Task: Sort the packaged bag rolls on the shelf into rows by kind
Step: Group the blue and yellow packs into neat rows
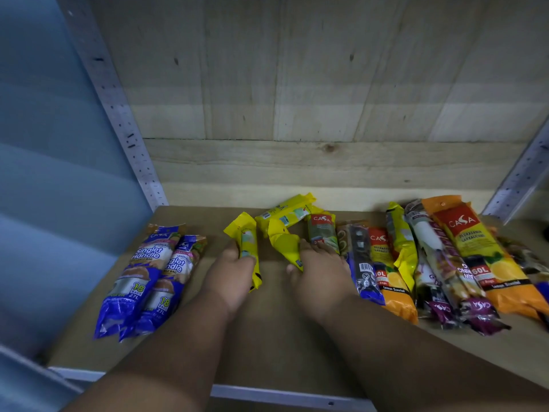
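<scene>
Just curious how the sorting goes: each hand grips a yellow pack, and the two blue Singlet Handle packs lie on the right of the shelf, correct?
Not quite. The head view shows the blue Singlet Handle packs on the shelf's left. The left hand and right hand do each grip a yellow pack.

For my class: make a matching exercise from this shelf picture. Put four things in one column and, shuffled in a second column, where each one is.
Things
1. two blue Singlet Handle packs
2. small yellow pack
3. folded yellow pack
4. large orange Casa pack

Places
A. under the right hand
B. far right of the shelf
C. far left, side by side
D. gripped by the left hand

Pairs: 1-C, 2-D, 3-A, 4-B
</scene>
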